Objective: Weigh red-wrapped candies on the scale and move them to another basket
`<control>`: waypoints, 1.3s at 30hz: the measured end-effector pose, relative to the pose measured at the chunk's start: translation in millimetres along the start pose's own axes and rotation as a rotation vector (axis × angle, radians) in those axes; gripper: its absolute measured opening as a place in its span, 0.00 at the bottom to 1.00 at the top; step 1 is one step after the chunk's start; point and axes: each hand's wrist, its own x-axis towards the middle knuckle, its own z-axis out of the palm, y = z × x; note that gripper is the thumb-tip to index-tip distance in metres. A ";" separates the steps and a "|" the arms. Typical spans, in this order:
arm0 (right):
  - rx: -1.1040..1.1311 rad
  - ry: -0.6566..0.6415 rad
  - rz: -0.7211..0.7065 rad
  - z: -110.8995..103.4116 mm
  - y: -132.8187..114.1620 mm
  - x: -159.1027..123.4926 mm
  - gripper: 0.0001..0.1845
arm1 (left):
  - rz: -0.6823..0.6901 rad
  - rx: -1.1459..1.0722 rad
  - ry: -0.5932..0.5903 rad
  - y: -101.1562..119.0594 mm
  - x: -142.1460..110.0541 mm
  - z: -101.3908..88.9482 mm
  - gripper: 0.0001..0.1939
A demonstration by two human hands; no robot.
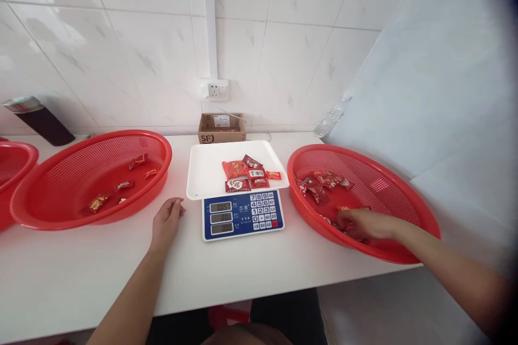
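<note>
My right hand (366, 223) reaches into the red basket (424, 226) on the right, its fingers bent down among red wrapped candies (318, 191). The fingertips are partly hidden, so what they grip cannot be made out. My left hand (167, 216) rests on the table left of the scale, fingers curled together with nothing visible in them. Between the hands stands a digital scale (243, 229) with a blue keypad panel and small displays. Several red and dark red candy packets (235, 169) lie on the right part of its white tray (206, 164).
Another red basket (28, 210) on the left holds a few scattered packets, with part of a further red basket (16, 159) beside it. Behind the scale sits a small cardboard box (206, 138). A dark flask (46, 124) and a clear plastic bottle (332, 117) are near the wall.
</note>
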 end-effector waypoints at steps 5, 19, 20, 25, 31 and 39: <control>0.020 -0.213 -0.032 -22.6 -16.8 6.8 0.08 | -0.003 0.010 0.006 2.2 -1.5 -0.7 0.20; 0.410 0.313 -0.324 -54.2 -138.1 32.0 0.10 | 0.008 0.030 -0.011 -2.4 2.3 -1.0 0.22; 0.439 0.273 -0.360 -46.7 -149.8 36.2 0.10 | 0.012 0.029 -0.008 -2.4 2.1 -1.1 0.22; 0.408 0.194 -0.448 -11.5 -185.3 59.3 0.07 | 0.031 0.024 0.005 -2.9 0.9 -1.7 0.22; 0.359 0.270 -0.402 -8.5 -178.1 62.5 0.05 | 0.028 0.018 -0.011 -4.2 0.9 -1.8 0.22; 0.428 0.223 -0.320 -27.0 -145.8 22.1 0.10 | 0.030 0.043 -0.028 -5.6 2.3 -2.0 0.22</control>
